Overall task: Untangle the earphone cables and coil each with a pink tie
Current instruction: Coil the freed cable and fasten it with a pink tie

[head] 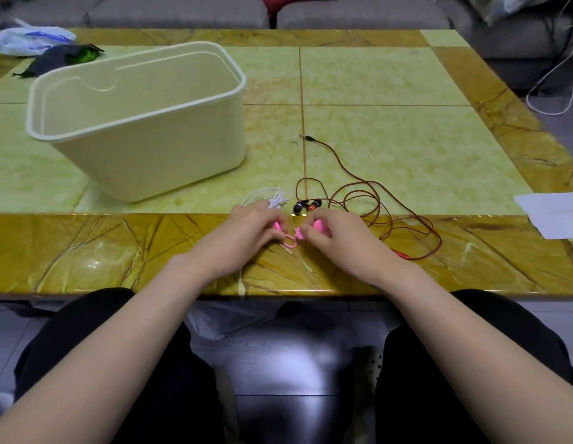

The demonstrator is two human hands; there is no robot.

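Note:
My left hand [246, 233] and my right hand [334, 233] meet over the table's near border, and both pinch pink ties [290, 241]. A thin pink loop hangs between the hands. The left fingers hold a pink end, the right fingers hold rounder pink pieces. Just beyond the left hand lies a bundle of white earphone cable [269, 195], partly hidden by that hand. The brown earphone cable [368, 200] sprawls in loose loops to the right, its earbuds [307, 205] near my right fingers and its plug [307, 137] farther away.
A large cream plastic tub [144, 123] stands at the left on the yellow-green table [407, 139]. A white paper [557, 213] lies at the right edge. A plastic bag [28, 40] and dark cloth sit at the far left corner.

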